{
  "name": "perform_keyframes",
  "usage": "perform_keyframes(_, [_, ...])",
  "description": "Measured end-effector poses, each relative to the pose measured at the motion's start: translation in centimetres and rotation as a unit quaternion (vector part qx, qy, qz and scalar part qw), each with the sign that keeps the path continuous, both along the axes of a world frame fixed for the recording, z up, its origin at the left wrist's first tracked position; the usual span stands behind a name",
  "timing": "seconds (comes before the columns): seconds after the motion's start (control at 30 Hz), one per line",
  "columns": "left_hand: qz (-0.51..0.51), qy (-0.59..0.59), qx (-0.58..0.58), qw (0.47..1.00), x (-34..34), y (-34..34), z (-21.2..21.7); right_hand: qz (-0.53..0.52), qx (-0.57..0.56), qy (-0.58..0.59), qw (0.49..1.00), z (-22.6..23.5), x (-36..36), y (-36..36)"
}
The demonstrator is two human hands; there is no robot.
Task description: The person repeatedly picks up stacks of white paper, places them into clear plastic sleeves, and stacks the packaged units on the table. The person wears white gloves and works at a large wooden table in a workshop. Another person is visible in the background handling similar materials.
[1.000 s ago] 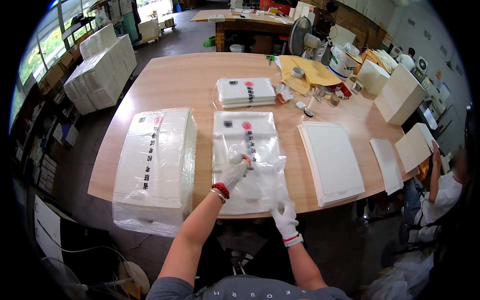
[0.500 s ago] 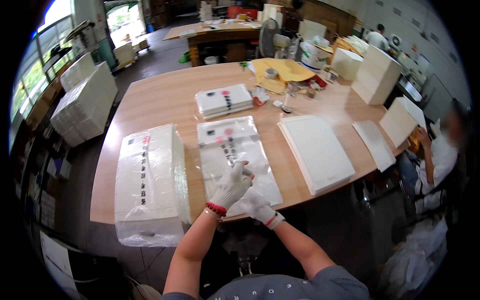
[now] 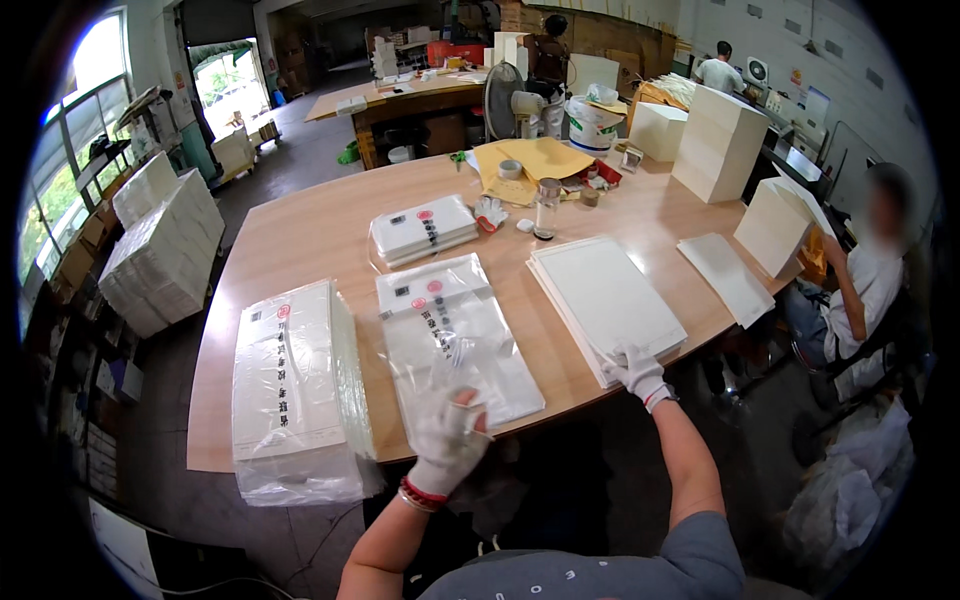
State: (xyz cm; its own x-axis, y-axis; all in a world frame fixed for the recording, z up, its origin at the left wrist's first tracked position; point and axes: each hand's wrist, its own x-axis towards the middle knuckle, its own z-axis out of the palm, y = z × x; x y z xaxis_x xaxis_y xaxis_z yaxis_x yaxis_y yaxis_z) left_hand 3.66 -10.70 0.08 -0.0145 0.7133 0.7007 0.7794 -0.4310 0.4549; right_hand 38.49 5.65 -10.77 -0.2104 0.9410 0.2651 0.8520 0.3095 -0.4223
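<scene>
My left hand [image 3: 450, 440], in a white knitted glove with bare thumb and fingertip, is held over the near end of a flat stack of clear printed plastic bags [image 3: 420, 345]. Its bent fingers are apart, with nothing visible between them. To the right, my gloved right hand [image 3: 640, 378] grips the near corner of a stack of white paper sheets [image 3: 610, 295]; how many sheets are in its fingers is hidden. On the left stands a tall pile of paper packs in clear plastic [image 3: 290, 370], its loose film hanging over the table's front edge.
Beyond the bags lies a smaller wrapped pack [image 3: 425, 228]. A glass jar [image 3: 546, 208], tape roll [image 3: 509, 169] and yellow paper [image 3: 540, 155] are farther back. At right are a thin paper stack [image 3: 725, 275], paper blocks [image 3: 720, 145] and a seated person [image 3: 870, 280].
My right hand has left the plastic bags and moved right to the paper stack's near corner. My left hand has drawn back toward the front edge. The view has shifted slightly.
</scene>
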Motion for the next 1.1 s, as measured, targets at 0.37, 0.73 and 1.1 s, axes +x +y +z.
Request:
perform_keyframes(0.37, [-0.242, -0.740, -0.488, 0.395, 11.9, 4.7, -10.3, 0.130, 0.159, -0.213, 0.955, 7.5, -5.4, -7.3])
perform_keyframes(0.73, [-0.141, -0.120, -0.599, 0.779, 6.4, -0.4, -6.2, 0.090, -0.315, 0.494, 0.806, -7.9, 1.8, -13.2])
perform_keyframes(1.1, [0.019, 0.077, -0.094, 0.992, 5.1, 0.2, -4.2, 0.030, -0.092, 0.552, 0.828, 1.2, -11.0, -15.7])
